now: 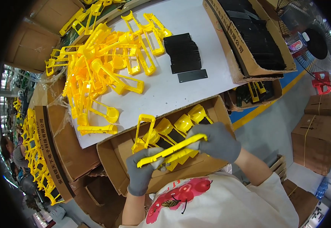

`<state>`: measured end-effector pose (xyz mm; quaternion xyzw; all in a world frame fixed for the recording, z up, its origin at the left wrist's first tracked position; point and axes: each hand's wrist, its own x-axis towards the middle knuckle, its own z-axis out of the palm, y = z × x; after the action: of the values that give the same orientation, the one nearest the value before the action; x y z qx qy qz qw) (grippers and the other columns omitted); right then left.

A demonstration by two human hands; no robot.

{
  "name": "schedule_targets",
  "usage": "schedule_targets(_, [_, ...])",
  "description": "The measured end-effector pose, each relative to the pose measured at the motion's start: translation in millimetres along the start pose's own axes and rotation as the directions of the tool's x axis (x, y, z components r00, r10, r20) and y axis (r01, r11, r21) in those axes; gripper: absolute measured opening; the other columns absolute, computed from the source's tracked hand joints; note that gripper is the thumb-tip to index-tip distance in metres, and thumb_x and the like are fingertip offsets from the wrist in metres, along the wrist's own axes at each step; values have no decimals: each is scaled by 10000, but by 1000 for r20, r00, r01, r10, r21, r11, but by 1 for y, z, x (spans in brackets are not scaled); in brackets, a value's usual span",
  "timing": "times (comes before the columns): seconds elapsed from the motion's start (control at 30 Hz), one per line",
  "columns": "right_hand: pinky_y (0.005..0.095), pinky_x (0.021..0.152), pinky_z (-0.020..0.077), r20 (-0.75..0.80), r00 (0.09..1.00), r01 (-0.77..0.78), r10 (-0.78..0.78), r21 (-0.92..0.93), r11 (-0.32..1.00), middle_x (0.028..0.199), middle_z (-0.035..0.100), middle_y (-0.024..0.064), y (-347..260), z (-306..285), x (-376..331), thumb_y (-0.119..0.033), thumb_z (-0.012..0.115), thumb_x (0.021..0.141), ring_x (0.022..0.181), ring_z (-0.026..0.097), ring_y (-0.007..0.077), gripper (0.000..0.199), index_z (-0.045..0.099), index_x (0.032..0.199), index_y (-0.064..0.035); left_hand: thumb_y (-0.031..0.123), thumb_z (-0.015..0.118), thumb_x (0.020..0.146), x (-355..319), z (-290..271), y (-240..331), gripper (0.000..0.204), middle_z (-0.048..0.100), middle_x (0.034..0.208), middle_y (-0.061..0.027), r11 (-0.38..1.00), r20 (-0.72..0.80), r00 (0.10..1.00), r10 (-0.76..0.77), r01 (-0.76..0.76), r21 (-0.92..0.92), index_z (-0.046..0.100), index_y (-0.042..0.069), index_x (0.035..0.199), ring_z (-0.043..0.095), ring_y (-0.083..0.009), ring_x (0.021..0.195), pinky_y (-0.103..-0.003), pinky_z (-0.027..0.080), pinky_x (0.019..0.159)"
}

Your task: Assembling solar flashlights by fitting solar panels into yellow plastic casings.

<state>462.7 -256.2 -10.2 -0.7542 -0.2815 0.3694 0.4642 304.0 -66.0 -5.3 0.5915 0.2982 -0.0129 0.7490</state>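
Along the left edge of your desk [180,89] lies a tangled pile of yellow plastic frames [101,64], spilling toward the far left corner. Your left hand [144,171], in a grey glove, has its fingers [154,154] curled shut around the left end of a yellow plastic part [172,150]; the thumb presses on its upper face. The part runs as a long bar, tilted up to the right, held above the open cardboard box [114,152] at the desk's near edge (finished yellow-and-black pieces [173,127] stand in a row inside). Your right hand [215,140], also gloved, pinches the part's right end, fingertips closed on it. Mid-desk, a stack of black plates [182,52] sits with one loose plate just nearer you. At the far right corner, a second carton [245,64] holds more black plates.
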Motion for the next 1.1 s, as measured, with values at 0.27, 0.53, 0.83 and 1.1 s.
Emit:
schedule_targets(0.27, [333,531,488,-60,977,192,-204,-161,968,710,662,90,23,61,-11,-226,756,781,582,620,292,187,658,875,-97,-63,627,811,-40,-25,-13,171,673,804,-148,985,-143,977,-156,164,52,637,-101,977,666,-180,659,-258,548,574])
schedule_targets(0.53, [302,653,506,61,995,87,-80,-127,988,870,662,53,-1,10,30,-272,796,730,721,646,183,313,652,969,-131,29,665,817,-56,-94,13,207,678,766,-101,939,-182,953,-242,277,204,641,-59,1002,652,-141,629,-249,540,575])
schedule_targets(0.83, [388,743,506,-160,951,-15,-264,-878,479,994,603,81,23,-68,143,-240,696,787,893,630,269,279,649,1032,-116,215,814,704,13,-126,-20,447,654,836,-150,203,-71,993,-90,88,975,559,18,1013,656,-310,770,-375,534,670])
schedule_targets(1.1, [386,728,505,-99,985,-14,-141,-861,508,919,604,93,16,-65,148,-225,722,754,856,634,285,241,633,936,-94,295,816,660,25,-52,1,522,556,962,-137,191,-49,919,392,-29,981,611,101,1099,488,-351,992,-454,445,836])
